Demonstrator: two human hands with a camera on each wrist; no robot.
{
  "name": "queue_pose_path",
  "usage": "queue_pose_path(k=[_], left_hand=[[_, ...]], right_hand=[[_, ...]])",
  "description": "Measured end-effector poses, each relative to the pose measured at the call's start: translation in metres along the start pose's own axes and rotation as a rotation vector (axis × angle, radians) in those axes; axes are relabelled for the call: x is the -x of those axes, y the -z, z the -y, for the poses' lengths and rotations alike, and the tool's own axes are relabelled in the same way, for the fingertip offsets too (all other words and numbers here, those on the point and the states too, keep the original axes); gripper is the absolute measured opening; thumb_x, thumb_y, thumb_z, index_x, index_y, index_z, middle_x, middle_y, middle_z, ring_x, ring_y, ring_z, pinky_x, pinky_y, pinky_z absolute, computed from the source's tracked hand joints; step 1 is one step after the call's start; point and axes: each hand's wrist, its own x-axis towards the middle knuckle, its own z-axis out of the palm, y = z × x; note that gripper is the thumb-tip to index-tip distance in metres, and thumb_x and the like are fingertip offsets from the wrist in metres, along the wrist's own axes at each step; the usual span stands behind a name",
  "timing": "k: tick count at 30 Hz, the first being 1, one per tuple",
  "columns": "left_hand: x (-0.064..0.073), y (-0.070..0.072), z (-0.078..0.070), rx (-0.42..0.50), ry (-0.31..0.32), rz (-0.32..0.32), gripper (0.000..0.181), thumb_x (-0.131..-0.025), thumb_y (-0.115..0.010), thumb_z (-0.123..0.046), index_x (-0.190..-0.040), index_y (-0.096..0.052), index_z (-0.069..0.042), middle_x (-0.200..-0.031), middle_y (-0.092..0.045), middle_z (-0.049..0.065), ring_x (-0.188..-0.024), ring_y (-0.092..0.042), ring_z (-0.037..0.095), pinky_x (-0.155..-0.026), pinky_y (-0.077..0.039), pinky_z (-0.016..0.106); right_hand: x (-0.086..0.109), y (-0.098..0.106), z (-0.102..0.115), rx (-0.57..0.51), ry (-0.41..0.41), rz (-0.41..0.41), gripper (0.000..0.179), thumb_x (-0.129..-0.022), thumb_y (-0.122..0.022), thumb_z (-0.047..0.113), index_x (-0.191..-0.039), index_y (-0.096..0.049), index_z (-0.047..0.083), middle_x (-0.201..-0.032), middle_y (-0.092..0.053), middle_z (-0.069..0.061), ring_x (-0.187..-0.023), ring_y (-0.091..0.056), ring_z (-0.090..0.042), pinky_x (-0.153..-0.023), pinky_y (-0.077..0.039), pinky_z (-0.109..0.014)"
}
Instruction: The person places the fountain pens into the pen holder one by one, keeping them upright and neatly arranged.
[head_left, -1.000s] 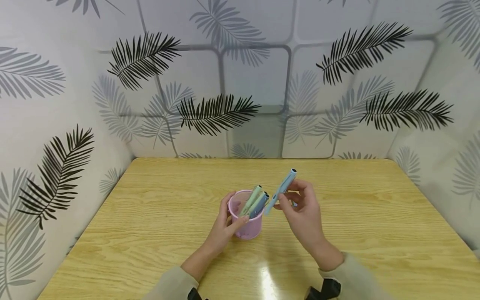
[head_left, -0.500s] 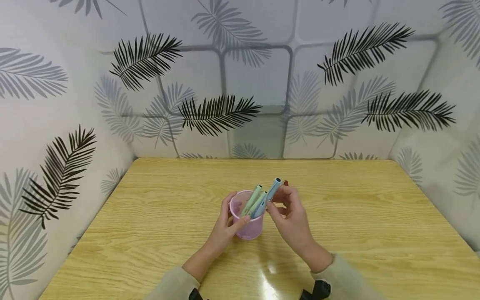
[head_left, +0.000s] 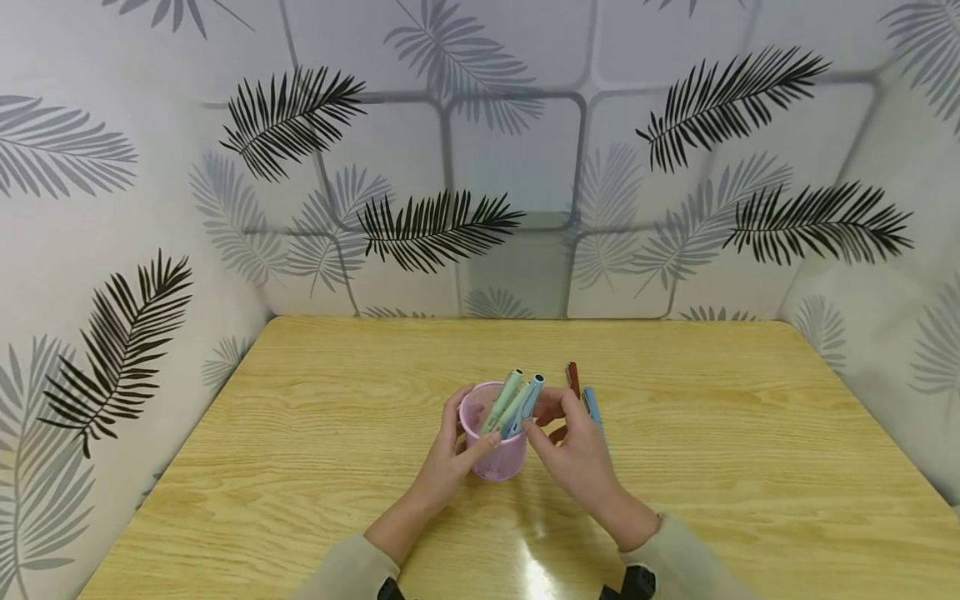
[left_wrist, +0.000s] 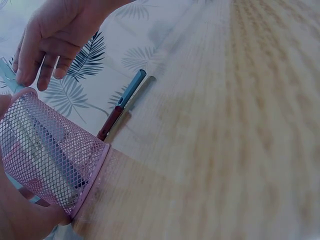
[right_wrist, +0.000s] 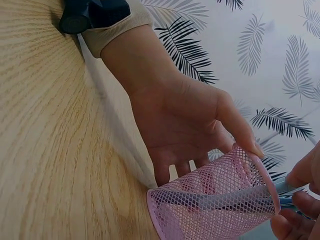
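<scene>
Head view: left hand (head_left: 444,457), fingers clamped round the pink cup (head_left: 504,460); right hand (head_left: 576,448), fingers pinching a light-blue pen (head_left: 533,394), red pen (head_left: 573,377) beyond them!

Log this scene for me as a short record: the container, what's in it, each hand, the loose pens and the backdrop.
Container: pink mesh pen cup, on a wood-grain table
Contents: light green pens and a light blue pen; exact count unclear
Left hand: grips the cup's side
Right hand: holds the light blue pen at the cup's rim
Loose pens: dark red pen and blue pen, right of the cup
Backdrop: pale, leaf-printed
</scene>
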Motion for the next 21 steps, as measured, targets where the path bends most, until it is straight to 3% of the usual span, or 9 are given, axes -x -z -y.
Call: queue_pose_path(k=[10, 21], left_hand=[[-0.0017, -0.0002, 0.001, 0.001, -0.012, -0.001, 0.068, -0.09, -0.056, -0.005, -0.145, -0.014, -0.006, -0.143, -0.024, 0.024, -0.126, -0.033, 0.04, -0.098, -0.033, 0.053], [0.0003, -0.0017, -0.0015, 0.004, -0.011, -0.012, 0.068, -0.09, -0.056, -0.004, -0.144, -0.015, -0.006, -0.142, -0.026, 0.024, -0.126, -0.032, 0.041, -0.098, -0.032, 0.052]], right_hand=[[0.0012, -0.0008, -0.0043, 0.018, -0.086, 0.022, 0.031, -0.077, -0.071, -0.004, -0.101, -0.054, 0.005, -0.088, -0.057, -0.006, -0.074, -0.057, -0.016, -0.054, -0.049, -0.028], [0.002, 0.0048, -0.0081, 0.009, -0.18, 0.071, 0.031, -0.08, -0.07, -0.001, -0.107, -0.056, 0.005, -0.092, -0.059, -0.006, -0.078, -0.057, -0.018, -0.059, -0.048, -0.027]])
